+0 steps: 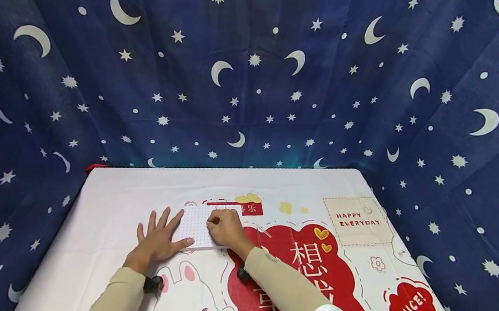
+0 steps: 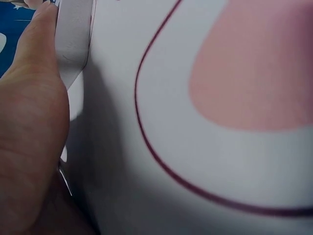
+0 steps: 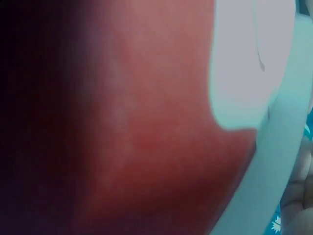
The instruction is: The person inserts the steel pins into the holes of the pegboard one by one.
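A thin white board [image 1: 196, 223] with rows of small dots or holes lies on the table. My left hand [image 1: 159, 241] rests at its left end with the fingers spread; the thumb lies along the front edge. In the left wrist view, my left hand [image 2: 32, 132] is beside the board's pale edge [image 2: 73, 36]. Above the board's right half, my right hand [image 1: 227, 227] has its thumb and fingers curled together in a pinch; the small thing there is hidden by the fingers. Thin wire-like pieces [image 1: 226, 205] show at the board's back right.
Thin metal-looking pieces [image 1: 263, 231] lie on the table to the right of my right hand. A printed tablecloth [image 1: 140, 185] with a rabbit and red shapes covers the table. A dark blue curtain [image 1: 251, 97] with moons and stars hangs behind and at both sides.
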{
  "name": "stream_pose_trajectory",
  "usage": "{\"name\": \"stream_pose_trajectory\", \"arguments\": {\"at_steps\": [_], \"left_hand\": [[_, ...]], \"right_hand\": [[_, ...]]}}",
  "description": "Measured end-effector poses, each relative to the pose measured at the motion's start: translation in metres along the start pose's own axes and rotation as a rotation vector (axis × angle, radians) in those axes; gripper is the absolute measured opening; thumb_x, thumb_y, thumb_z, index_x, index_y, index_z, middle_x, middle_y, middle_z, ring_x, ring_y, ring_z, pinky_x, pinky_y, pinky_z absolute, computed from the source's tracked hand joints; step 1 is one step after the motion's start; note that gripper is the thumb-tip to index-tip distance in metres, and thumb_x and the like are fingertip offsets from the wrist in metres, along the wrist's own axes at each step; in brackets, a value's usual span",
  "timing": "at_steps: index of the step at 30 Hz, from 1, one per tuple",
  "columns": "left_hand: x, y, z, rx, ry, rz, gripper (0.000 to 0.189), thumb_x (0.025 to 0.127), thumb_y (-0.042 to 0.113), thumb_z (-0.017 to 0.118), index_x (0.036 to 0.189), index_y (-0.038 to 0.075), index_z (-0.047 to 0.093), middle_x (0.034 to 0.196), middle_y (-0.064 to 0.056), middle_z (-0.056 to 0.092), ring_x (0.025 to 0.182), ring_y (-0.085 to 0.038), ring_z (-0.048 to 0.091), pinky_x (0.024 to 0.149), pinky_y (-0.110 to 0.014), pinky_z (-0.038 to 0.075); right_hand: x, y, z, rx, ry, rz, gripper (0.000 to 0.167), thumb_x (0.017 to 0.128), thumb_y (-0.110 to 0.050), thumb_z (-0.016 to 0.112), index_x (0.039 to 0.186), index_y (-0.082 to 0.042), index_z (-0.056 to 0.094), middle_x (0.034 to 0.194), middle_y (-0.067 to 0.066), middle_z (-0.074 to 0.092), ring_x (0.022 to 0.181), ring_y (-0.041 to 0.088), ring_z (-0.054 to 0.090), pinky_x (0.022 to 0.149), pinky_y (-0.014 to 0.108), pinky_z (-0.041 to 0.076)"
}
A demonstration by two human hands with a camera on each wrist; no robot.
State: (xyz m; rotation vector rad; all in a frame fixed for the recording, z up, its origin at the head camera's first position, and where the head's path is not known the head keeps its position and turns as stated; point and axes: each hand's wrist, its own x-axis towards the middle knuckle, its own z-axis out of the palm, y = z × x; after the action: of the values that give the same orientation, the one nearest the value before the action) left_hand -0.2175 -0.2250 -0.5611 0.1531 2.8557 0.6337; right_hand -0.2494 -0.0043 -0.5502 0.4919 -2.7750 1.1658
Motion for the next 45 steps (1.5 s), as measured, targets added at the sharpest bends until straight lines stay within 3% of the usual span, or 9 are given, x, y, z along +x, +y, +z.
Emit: {"name": "stream_pose_trajectory", "arguments": {"at_steps": [5,13,17,22,27,34,38,45], "left_hand": [[0.001,-0.001,0.000,-0.039,-0.014,0.002,0.102,0.087,0.077,0.061,0.166,0.023,0.025,0.174,-0.025,0.008,0.157,-0.060,-0.006,0.118,-0.082,-0.008],[0.002,0.002,-0.002,-0.057,-0.022,0.019,0.102,0.088,0.078,0.060,0.166,0.022,0.024,0.174,-0.026,0.006,0.157,-0.061,-0.007,0.117,-0.083,-0.009],[-0.002,0.002,0.001,-0.026,-0.036,0.009,0.101,0.089,0.075,0.062,0.165,0.020,0.026,0.173,-0.027,0.008,0.155,-0.063,-0.004,0.116,-0.084,-0.007],[-0.004,0.002,0.003,-0.033,-0.035,0.024,0.100,0.088,0.073,0.064,0.165,0.020,0.027,0.173,-0.028,0.009,0.155,-0.063,-0.003,0.115,-0.085,-0.006],[0.000,0.003,0.004,-0.046,-0.034,0.022,0.102,0.088,0.074,0.063,0.165,0.020,0.026,0.173,-0.028,0.007,0.155,-0.063,-0.006,0.115,-0.084,-0.009],[0.003,0.005,0.009,-0.064,-0.028,0.034,0.103,0.087,0.076,0.063,0.165,0.020,0.026,0.173,-0.027,0.008,0.155,-0.062,-0.007,0.116,-0.083,-0.012],[0.003,0.004,0.007,-0.067,-0.013,0.045,0.103,0.087,0.076,0.063,0.164,0.019,0.026,0.172,-0.028,0.008,0.155,-0.064,-0.006,0.115,-0.084,-0.011],[-0.004,-0.001,-0.001,-0.038,-0.009,0.044,0.101,0.088,0.073,0.063,0.164,0.018,0.026,0.171,-0.031,0.008,0.153,-0.066,-0.004,0.113,-0.086,-0.008]], "right_hand": [[0.000,-0.002,0.000,-0.036,0.005,0.010,0.010,0.091,-0.011,0.078,0.082,-0.013,0.081,0.081,-0.002,0.080,0.074,0.001,0.058,0.071,0.016,0.050],[-0.005,-0.002,-0.002,-0.053,0.023,0.068,0.006,0.092,-0.014,0.079,0.096,-0.012,0.083,0.090,-0.002,0.082,0.086,0.006,0.070,0.082,0.024,0.058],[-0.014,-0.001,-0.006,0.014,0.047,0.073,0.009,0.092,-0.013,0.079,0.099,-0.009,0.083,0.092,0.000,0.082,0.087,0.006,0.072,0.079,0.021,0.059],[-0.020,0.004,-0.026,0.204,0.158,0.090,0.008,0.092,-0.008,0.078,0.098,-0.005,0.083,0.091,0.005,0.081,0.078,0.004,0.068,0.071,0.018,0.056],[-0.016,0.023,-0.058,0.236,0.238,0.144,0.011,0.094,-0.008,0.076,0.102,-0.005,0.083,0.097,0.007,0.081,0.082,0.009,0.066,0.075,0.023,0.058],[-0.021,0.067,-0.090,0.169,0.231,0.311,0.011,0.093,-0.014,0.078,0.101,-0.008,0.083,0.098,0.009,0.080,0.089,0.018,0.067,0.076,0.033,0.062],[-0.022,0.087,-0.098,0.130,0.237,0.396,0.006,0.087,-0.009,0.079,0.089,-0.005,0.083,0.089,0.011,0.079,0.083,0.021,0.070,0.072,0.033,0.059],[-0.025,0.097,-0.095,0.099,0.141,0.462,0.005,0.079,-0.008,0.082,0.080,-0.004,0.083,0.082,0.007,0.079,0.086,0.018,0.065,0.073,0.030,0.052]]}}
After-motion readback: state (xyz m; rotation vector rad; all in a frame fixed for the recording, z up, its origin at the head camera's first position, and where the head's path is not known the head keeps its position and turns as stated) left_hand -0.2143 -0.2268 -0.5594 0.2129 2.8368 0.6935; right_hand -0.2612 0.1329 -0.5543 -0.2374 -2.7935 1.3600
